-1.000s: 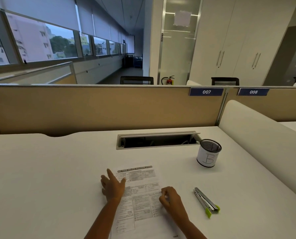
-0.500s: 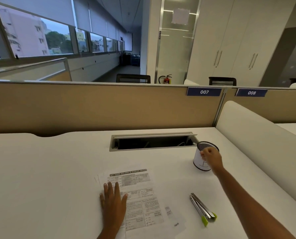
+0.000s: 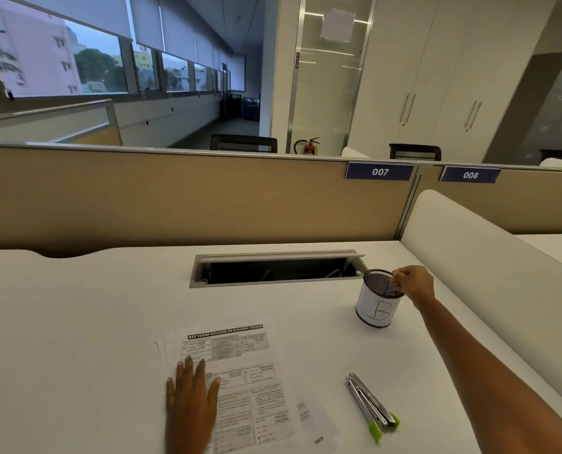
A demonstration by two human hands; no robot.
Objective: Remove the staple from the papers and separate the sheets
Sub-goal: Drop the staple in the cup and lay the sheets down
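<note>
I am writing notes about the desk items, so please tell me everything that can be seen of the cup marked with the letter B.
The cup is a small round holder of dark wire mesh, with white paper around its side bearing a handwritten "B". It stands upright on the white desk, right of the cable slot and beyond the stapler. Its top is open; what it contains cannot be made out. The right hand is at its rim, fingertips pinched together over the opening.

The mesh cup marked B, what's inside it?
The mesh cup shows only dark mesh wall inside; the right hand pinches at its rim. Its bottom is hidden, and any staple is too small to see.
</note>
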